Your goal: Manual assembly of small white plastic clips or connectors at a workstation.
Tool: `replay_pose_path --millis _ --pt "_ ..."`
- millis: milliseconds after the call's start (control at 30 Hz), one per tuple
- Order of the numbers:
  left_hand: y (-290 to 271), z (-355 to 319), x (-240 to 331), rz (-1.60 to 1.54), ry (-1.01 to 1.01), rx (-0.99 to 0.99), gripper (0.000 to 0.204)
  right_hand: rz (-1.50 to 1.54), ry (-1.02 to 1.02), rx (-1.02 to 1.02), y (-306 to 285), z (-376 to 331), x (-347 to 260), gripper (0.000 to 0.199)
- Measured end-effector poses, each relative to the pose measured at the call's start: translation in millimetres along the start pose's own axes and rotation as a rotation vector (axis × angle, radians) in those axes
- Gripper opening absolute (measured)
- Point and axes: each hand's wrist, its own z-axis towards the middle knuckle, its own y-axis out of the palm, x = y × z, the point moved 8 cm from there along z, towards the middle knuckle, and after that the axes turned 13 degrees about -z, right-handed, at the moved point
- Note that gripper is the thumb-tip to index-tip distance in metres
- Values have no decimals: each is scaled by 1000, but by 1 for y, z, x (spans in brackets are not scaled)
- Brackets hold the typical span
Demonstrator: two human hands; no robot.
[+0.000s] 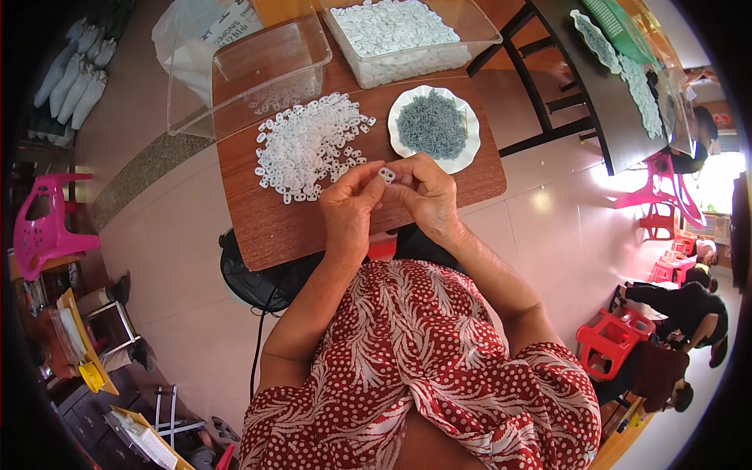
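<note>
Small white plastic piece with two holes (387, 175): pinched between fingertips of left hand (350, 205) and right hand (424, 194), held above the near edge of the brown wooden table (266, 227), just nearer than the loose heap of like white plastic pieces (307, 146).

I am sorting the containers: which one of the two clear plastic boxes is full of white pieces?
The right clear box, behind the white plate of grey pieces, is filled with white pieces. The left clear box holds only a few.
</note>
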Motion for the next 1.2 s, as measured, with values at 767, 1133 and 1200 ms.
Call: replay_pose_path --millis 767,1133,1200 --pt "5 -1 16 188 213 -174 18 81 22 23 -2 -6 -15 35" --pt "6 -7 18 227 377 -138 14 138 8 72 0 -13 -18 34" --pt "9 -10 23 300 474 -142 12 145 5 79 0 -15 -19 34"
